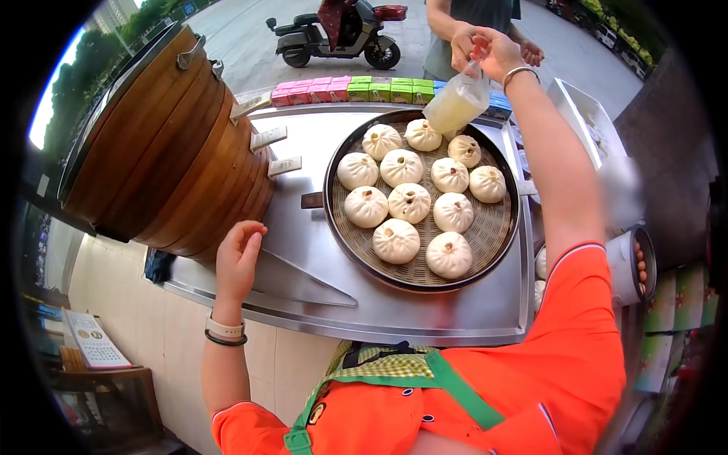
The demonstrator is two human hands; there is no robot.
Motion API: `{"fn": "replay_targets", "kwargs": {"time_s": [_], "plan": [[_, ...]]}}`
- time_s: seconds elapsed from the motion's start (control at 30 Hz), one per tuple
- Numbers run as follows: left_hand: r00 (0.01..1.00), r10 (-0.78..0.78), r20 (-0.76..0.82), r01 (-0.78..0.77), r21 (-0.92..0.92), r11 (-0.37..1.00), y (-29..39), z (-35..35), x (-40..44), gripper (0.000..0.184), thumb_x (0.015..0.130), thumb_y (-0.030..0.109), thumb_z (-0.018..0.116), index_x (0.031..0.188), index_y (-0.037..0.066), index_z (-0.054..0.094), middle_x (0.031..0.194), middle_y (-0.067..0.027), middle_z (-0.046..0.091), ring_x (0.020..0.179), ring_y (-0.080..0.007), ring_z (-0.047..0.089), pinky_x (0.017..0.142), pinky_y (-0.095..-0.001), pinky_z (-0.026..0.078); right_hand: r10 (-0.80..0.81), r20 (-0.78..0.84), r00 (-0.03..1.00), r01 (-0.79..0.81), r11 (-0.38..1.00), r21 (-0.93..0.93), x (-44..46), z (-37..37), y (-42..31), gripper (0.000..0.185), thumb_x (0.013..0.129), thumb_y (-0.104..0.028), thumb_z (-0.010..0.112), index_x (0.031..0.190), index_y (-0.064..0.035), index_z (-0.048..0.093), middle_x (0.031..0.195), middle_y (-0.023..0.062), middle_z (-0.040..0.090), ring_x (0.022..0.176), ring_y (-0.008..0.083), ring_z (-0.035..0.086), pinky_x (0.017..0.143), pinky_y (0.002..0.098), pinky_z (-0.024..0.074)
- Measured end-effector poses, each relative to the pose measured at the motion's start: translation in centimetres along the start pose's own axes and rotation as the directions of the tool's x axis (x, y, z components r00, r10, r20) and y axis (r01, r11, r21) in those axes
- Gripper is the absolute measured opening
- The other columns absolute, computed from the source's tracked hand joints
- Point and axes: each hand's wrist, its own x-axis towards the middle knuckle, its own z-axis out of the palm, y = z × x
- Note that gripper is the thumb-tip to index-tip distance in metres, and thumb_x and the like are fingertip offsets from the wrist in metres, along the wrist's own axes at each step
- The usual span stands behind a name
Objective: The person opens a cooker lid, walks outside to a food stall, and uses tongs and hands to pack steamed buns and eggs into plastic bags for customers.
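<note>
At the far side of the counter, my right hand (500, 57) is closed on the top of a clear plastic bag (459, 102) with pale yellow contents. Another person's hand (462, 47) meets mine at the bag's red handle. The bag hangs over the back edge of a round steamer tray (485, 246). Several pleated steamed buns (409, 202) sit on its woven mat. My left hand (236, 262) hovers near the stacked steamer, over the counter's left part. Its fingers are loosely curled and apart, with nothing visible in them.
A tall stack of wooden steamers (174, 144) stands at left. Small pink and green boxes (371, 91) line the counter's (296, 265) back edge. A white bin (588, 125) and a pot with eggs (626, 265) are at right. A scooter (334, 34) is outside.
</note>
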Motion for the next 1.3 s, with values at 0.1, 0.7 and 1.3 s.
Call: {"fn": "replay_targets", "kwargs": {"time_s": [0.1,0.7,1.3], "plan": [[0.998,-0.035,0.049,0.036,-0.018,0.999,-1.3,-0.8,-1.6,0.012,0.084,0.006,0.048,0.091,-0.001,0.055,0.085,-0.0044,0.057,0.078,-0.0101,0.052,0.071,-0.0209,0.041,0.055,-0.177,0.983,-0.051,0.998,0.027,-0.4,2.3,-1.8,0.012,0.072,-0.011,0.063,0.075,-0.0019,0.056,0.073,0.0069,0.052,0.066,0.0164,0.045,0.062,0.0287,0.0392],[0.731,0.208,0.650,-0.622,0.509,0.596,-13.3,0.5,-6.0,0.011,0.069,0.011,0.053,0.079,0.007,0.053,0.070,-0.0082,0.051,0.068,-0.0242,0.053,0.058,-0.0339,0.046,-0.137,0.333,0.933,0.269,0.880,-0.392,-13.8,6.5,-0.2,0.016,0.082,-0.007,0.051,0.097,-0.0025,0.054,0.086,0.0045,0.057,0.080,0.0109,0.055,0.073,0.0214,0.0445],[0.056,0.918,0.393,-0.961,-0.229,0.157,11.5,14.4,-7.4,0.014,0.069,0.008,0.058,0.083,0.010,0.062,0.086,-0.0049,0.060,0.083,-0.0195,0.056,0.082,-0.0366,0.042,-0.270,-0.108,0.957,-0.144,-0.115,-0.983,-49.0,-13.3,4.7,0.066,0.068,-0.025,0.063,0.122,-0.0018,0.034,0.094,0.0150,0.052,0.082,0.0303,0.055,0.066,0.0368,0.0465]]}}
